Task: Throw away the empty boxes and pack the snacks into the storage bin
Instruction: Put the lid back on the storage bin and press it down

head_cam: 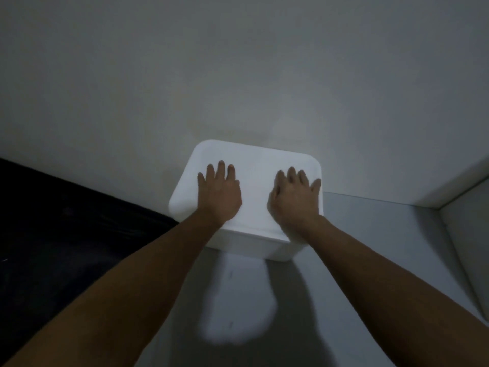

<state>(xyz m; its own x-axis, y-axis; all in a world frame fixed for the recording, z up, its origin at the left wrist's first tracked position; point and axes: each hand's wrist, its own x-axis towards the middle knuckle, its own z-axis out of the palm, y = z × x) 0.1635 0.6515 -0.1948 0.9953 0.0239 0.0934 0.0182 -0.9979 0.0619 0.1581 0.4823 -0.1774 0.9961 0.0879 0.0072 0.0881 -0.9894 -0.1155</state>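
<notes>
Hands press flat, fingers straight, grasping nothing: left hand (219, 193) and right hand (295, 197) on the storage bin (255, 165) lid. Likely closing; next, seat it firmly.

The bin (254, 181) stands on the grey floor (370, 260) with its far side against the wall (238, 75), so nothing passes behind it. A dark mass (66, 234) closes in on its left. Floor lies open to its right up to the white ledge (449, 186), and in front.
</notes>
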